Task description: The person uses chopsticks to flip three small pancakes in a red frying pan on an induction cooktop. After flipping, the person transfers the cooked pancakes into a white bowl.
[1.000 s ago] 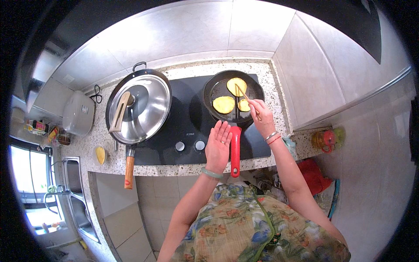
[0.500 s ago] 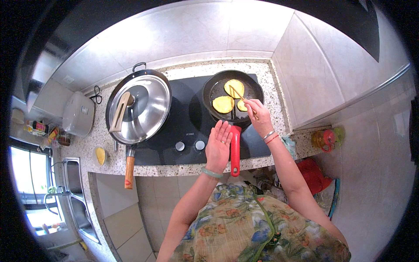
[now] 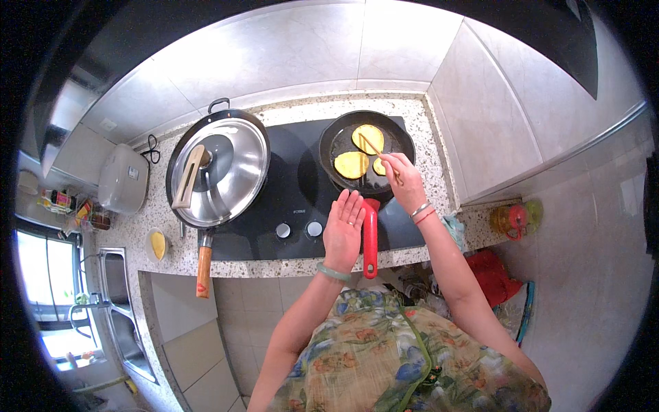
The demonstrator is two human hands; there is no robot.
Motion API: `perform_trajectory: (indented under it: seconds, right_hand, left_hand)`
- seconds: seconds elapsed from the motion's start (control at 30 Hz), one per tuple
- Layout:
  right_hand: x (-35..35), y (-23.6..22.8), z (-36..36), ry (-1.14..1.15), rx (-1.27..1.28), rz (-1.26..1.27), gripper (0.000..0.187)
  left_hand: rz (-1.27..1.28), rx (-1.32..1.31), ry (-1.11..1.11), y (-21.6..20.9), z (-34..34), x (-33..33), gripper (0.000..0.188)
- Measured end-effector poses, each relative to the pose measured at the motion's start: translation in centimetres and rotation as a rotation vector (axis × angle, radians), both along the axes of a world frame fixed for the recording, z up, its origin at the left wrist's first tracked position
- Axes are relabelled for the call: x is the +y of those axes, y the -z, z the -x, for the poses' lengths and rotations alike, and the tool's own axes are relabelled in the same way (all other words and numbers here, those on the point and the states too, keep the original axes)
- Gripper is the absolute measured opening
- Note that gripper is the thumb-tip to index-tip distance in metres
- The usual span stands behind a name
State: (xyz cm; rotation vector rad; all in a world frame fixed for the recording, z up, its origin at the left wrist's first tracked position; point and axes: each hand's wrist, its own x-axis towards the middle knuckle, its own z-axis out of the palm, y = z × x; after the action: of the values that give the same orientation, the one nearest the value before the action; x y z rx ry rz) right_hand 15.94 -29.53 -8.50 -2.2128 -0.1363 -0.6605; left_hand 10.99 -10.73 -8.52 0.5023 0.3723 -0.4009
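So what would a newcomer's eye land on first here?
Probably the big shiny lid on the wok, at the left of the stove. Next, the three yellow pancakes in the black pan at the right, where the right hand holds chopsticks over the far one. Then the bright red handle, with the open left hand palm up just left of it.

Pale tiled walls (image 3: pixel 274 58), speckled counter (image 3: pixel 125 230), bright window (image 3: pixel 60 271) at left, steel sink (image 3: pixel 118 278), tiled floor (image 3: pixel 255 299)
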Motion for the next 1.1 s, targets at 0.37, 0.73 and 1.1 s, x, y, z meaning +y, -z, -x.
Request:
perform_trajectory:
  seconds: [0.37, 0.73, 1.1]
  right_hand:
    - [-1.0, -0.1, 2.8, 0.029, -0.020, 0.027, 0.017]
    - [-1.1, 0.0, 4.1, 0.038, 0.003, -0.018, 0.016]
    - [-1.0, 0.3, 4.6, 0.069, -0.003, -0.045, 0.016]
  left_hand:
    - [0.016, 0.014, 0.008, 0.0, -0.2, -0.6, 0.045]
    - [0.011, 0.021, 0.006, -0.3, 0.0, -0.7, 0.045]
    - [0.011, 0.014, 0.010, -0.4, 0.2, -0.8, 0.045]
